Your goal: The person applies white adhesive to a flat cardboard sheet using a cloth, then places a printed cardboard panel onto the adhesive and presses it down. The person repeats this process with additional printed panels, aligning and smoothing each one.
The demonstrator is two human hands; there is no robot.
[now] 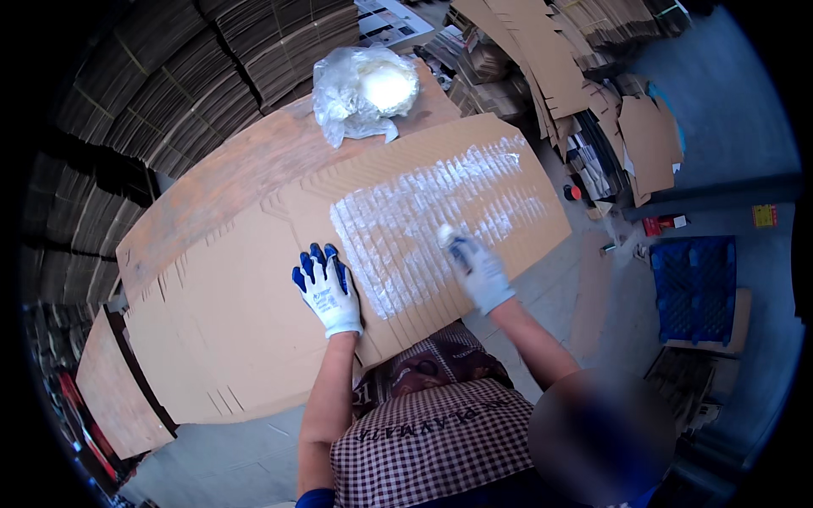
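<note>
Cardboard sheets [229, 322] lie overlapped on a wooden table, their right-hand part staggered in many narrow strips. A patchy white coating [381, 224] covers much of those strips. My left hand [326, 292], in a white glove with blue fingertips, rests flat on the cardboard just left of the coating, fingers spread and holding nothing. My right hand [478, 271], gloved alike and slightly blurred, is closed around a small white lump [446, 235] over the coated strips. What the lump is made of I cannot make out. Beyond the cardboard sits a clear plastic bag [347, 93] with a white mass [388, 89] inside.
The wooden tabletop [212, 186] shows along the far side. Tall bundled cardboard stacks [169, 76] stand behind and to the left. Loose cardboard pieces [648, 144] lean at the far right. A blue plastic pallet [694, 288] is on the floor at right.
</note>
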